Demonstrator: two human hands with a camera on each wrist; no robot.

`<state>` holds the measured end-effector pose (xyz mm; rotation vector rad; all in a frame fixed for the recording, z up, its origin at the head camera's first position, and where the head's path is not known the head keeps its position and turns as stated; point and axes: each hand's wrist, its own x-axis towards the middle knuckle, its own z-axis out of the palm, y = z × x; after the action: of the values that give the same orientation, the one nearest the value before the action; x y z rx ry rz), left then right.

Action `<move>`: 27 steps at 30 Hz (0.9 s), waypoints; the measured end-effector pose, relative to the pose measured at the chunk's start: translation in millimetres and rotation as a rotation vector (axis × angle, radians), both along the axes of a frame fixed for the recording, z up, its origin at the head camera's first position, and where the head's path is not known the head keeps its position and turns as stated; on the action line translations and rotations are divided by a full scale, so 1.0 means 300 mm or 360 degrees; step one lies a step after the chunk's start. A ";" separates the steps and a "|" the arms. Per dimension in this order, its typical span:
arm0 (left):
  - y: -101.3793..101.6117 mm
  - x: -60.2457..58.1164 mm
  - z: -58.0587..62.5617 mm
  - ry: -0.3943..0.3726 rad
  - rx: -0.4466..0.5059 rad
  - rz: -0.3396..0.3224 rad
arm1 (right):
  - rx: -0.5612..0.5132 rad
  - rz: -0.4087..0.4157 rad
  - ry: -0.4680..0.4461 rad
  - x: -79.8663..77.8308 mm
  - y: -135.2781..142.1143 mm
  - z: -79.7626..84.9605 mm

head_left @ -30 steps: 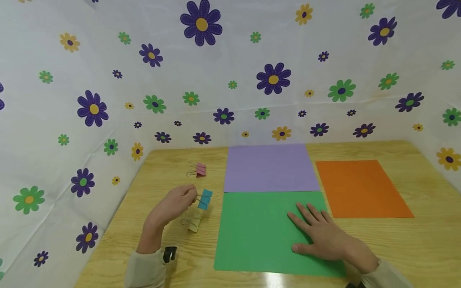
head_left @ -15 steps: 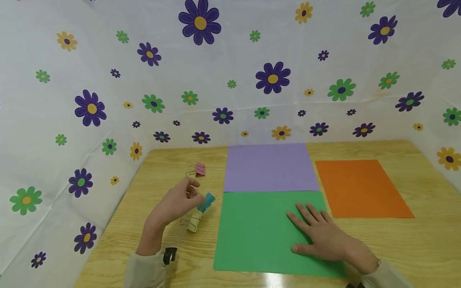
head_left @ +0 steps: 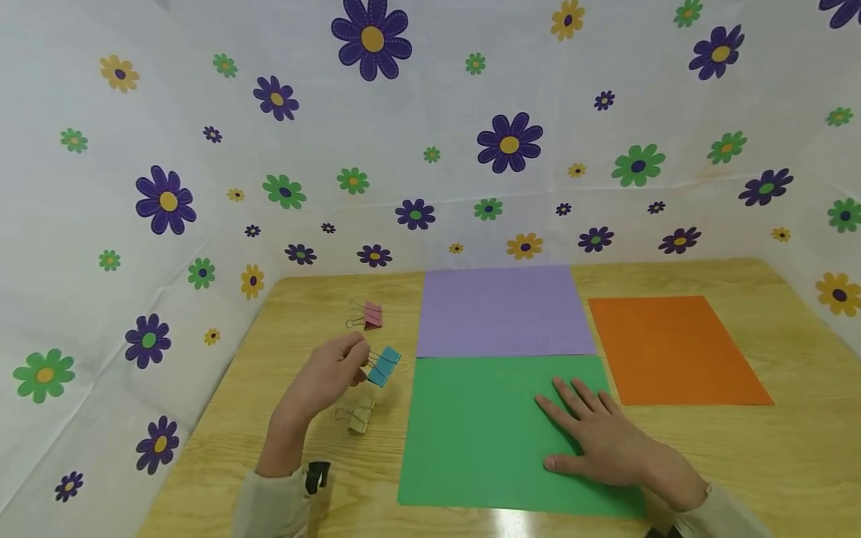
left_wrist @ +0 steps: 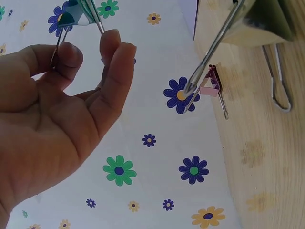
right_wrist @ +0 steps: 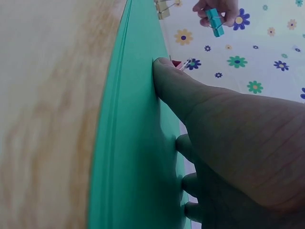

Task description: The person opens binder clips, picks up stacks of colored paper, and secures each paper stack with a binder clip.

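My left hand (head_left: 328, 377) pinches a blue binder clip (head_left: 384, 366) by its wire handles, above the table's left side. In the left wrist view, thumb and fingers of that hand (left_wrist: 57, 107) hold the two handles, and the clip's body (left_wrist: 76, 15) is partly cut off at the top. Flat on a green sheet (head_left: 484, 433) lies my right hand (head_left: 605, 446), its fingers spread. Layered edges show on the green paper (right_wrist: 136, 124) in the right wrist view. A pale yellow binder clip (head_left: 362, 417) lies just nearer than the left hand, and a pink one (head_left: 373, 315) farther back.
Behind the green sheet lies a purple sheet (head_left: 504, 314), their edges meeting. To the right is an orange sheet (head_left: 679, 351) on the wooden table (head_left: 807, 463). A white flowered cloth (head_left: 430, 112) stands around the back and sides.
The fingers of my left hand have opened somewhat and closed again on the blue clip's handles, turning the clip and lifting it slightly. The right hand has stayed in place.
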<state>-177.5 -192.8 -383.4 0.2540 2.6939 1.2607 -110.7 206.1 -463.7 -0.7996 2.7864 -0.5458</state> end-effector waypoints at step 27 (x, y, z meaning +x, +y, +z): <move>-0.019 0.028 0.017 -0.0156 -0.0053 -0.0170 | 0.0005 0.0023 0.0032 -0.002 -0.001 0.010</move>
<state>-169.1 -198.6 -378.2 0.3188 2.5796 1.1658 -111.2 205.9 -460.7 -0.8284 2.7968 -0.5335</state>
